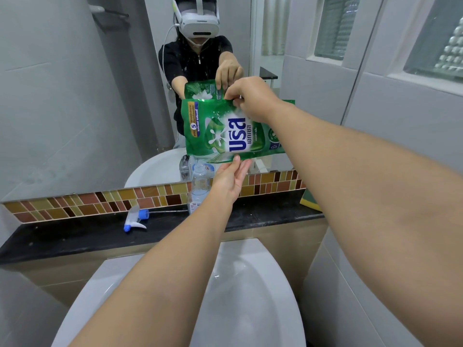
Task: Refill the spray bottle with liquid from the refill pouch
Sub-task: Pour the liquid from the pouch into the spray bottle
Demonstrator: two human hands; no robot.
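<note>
Pinching pouch (233, 132) top: right fingers (231, 95); left fingers (238, 162) touching bottom edge.

Green refill pouch (226, 131) held up sideways before the mirror (75, 96), pinched at its top edge by the right hand (250, 100), touched at its lower edge by the fingertips of the left hand (229, 180). Below it, clear spray bottle (199, 189) upright and uncapped on the dark worktop (75, 236). Blue-and-white trigger head (135, 220) lying to the left (tube along the tiles). White basin (245, 296) nearest.
</note>
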